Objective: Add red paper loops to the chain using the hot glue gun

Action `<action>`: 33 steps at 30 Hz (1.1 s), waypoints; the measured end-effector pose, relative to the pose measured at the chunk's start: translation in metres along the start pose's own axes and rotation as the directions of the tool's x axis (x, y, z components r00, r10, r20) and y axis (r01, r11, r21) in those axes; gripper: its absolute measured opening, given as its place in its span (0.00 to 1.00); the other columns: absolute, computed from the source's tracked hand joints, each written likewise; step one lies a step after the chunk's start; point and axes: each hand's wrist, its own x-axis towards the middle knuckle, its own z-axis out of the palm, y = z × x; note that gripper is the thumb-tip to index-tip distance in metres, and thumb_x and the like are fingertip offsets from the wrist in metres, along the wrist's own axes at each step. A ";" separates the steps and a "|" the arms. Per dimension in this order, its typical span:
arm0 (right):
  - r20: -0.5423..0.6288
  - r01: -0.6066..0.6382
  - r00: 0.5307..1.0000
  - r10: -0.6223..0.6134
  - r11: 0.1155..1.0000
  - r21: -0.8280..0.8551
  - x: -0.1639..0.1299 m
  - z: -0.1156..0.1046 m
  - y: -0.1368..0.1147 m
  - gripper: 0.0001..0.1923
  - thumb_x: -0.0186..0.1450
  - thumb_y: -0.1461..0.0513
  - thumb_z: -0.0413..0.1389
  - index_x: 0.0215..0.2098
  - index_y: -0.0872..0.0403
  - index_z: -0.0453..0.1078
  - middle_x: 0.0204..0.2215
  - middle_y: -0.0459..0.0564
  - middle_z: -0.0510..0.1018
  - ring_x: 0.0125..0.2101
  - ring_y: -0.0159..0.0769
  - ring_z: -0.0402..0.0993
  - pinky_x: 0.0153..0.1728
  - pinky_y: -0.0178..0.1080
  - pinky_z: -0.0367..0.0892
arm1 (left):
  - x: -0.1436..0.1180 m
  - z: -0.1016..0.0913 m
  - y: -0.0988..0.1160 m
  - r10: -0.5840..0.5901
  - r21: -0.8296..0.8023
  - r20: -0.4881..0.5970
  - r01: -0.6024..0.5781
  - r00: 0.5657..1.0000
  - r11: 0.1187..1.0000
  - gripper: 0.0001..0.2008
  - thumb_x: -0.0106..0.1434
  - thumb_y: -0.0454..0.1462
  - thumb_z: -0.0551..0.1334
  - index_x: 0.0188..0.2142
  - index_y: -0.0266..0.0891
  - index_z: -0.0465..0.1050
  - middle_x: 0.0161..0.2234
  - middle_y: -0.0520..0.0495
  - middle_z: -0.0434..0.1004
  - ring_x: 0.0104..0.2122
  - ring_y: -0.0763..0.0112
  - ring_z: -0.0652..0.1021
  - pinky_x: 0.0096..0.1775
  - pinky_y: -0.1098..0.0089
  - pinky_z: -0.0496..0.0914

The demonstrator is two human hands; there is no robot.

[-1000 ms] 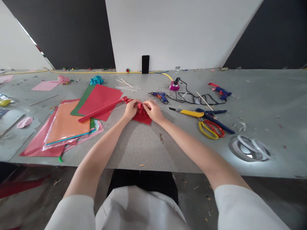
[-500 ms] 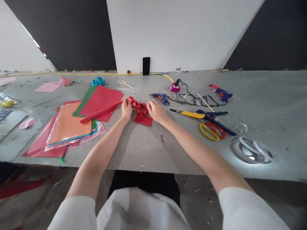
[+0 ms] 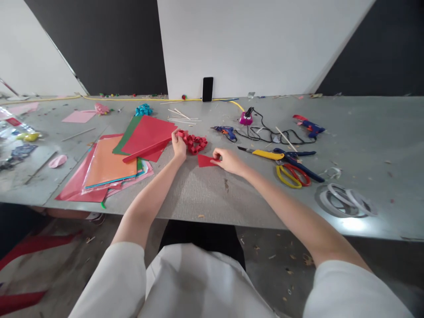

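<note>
My left hand (image 3: 179,145) is closed on the left end of a looped red paper garland (image 3: 196,144), whose curled loops spread to the right over the table. Just beside that hand ends a long folded red paper strip (image 3: 147,150) lying across the coloured sheets; I cannot tell whether the hand touches it. Between thumb and fingers, my right hand (image 3: 230,161) pinches the right edge of a small red paper piece (image 3: 205,161). This piece lies just below the garland, its right part slightly raised.
Left are red sheets (image 3: 150,132) and an orange paper pack (image 3: 111,165). Right lie a yellow utility knife (image 3: 267,154), blue-handled pliers (image 3: 303,165), scissors (image 3: 289,176), two glue guns (image 3: 228,132) with black cords, and white tape rolls (image 3: 342,201). A phone (image 3: 207,89) leans at the back.
My right hand has let go of the garland, moved down and right, and taken hold of the small red paper piece. My left hand still holds the garland. The view has shifted slightly.
</note>
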 end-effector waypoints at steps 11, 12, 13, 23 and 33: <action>-0.491 0.098 0.799 0.346 0.731 0.676 -0.005 0.012 0.011 0.27 0.57 0.39 0.67 0.37 0.50 0.74 0.36 0.53 0.84 0.35 0.43 0.79 0.38 0.45 0.76 | -0.030 0.000 0.019 0.360 0.190 0.520 -0.516 0.775 0.835 0.25 0.75 0.52 0.54 0.62 0.40 0.69 0.51 0.36 0.81 0.47 0.59 0.80 0.54 0.57 0.74; -0.494 0.093 0.792 0.358 0.730 0.677 -0.003 0.014 0.012 0.27 0.57 0.38 0.67 0.38 0.50 0.73 0.35 0.53 0.84 0.34 0.43 0.79 0.35 0.44 0.75 | -0.036 0.005 0.017 0.307 0.180 0.566 -0.479 0.765 0.859 0.26 0.76 0.53 0.53 0.61 0.39 0.69 0.41 0.39 0.83 0.36 0.63 0.81 0.44 0.60 0.76; -0.498 0.087 0.787 0.363 0.734 0.673 -0.002 0.014 0.013 0.27 0.57 0.38 0.67 0.38 0.50 0.73 0.35 0.52 0.83 0.33 0.42 0.79 0.34 0.43 0.74 | -0.041 0.011 0.015 0.177 0.169 0.643 -0.363 0.745 0.916 0.26 0.75 0.54 0.53 0.59 0.38 0.70 0.33 0.43 0.82 0.28 0.66 0.79 0.36 0.64 0.75; -0.499 0.065 0.764 0.409 0.720 0.691 0.004 0.011 0.024 0.27 0.59 0.36 0.63 0.34 0.49 0.70 0.27 0.47 0.75 0.25 0.34 0.68 0.25 0.38 0.63 | -0.055 0.023 0.030 -0.122 0.065 0.682 0.107 0.721 0.992 0.14 0.70 0.44 0.66 0.46 0.34 0.74 0.26 0.48 0.80 0.19 0.75 0.77 0.22 0.76 0.65; -0.494 0.098 0.776 0.391 0.699 0.708 0.006 0.013 0.022 0.20 0.63 0.42 0.57 0.41 0.45 0.66 0.28 0.44 0.71 0.25 0.36 0.66 0.28 0.39 0.64 | -0.062 0.031 0.034 -0.239 -0.012 0.588 0.303 0.773 0.953 0.08 0.69 0.38 0.65 0.45 0.35 0.74 0.24 0.51 0.79 0.18 0.77 0.75 0.22 0.76 0.63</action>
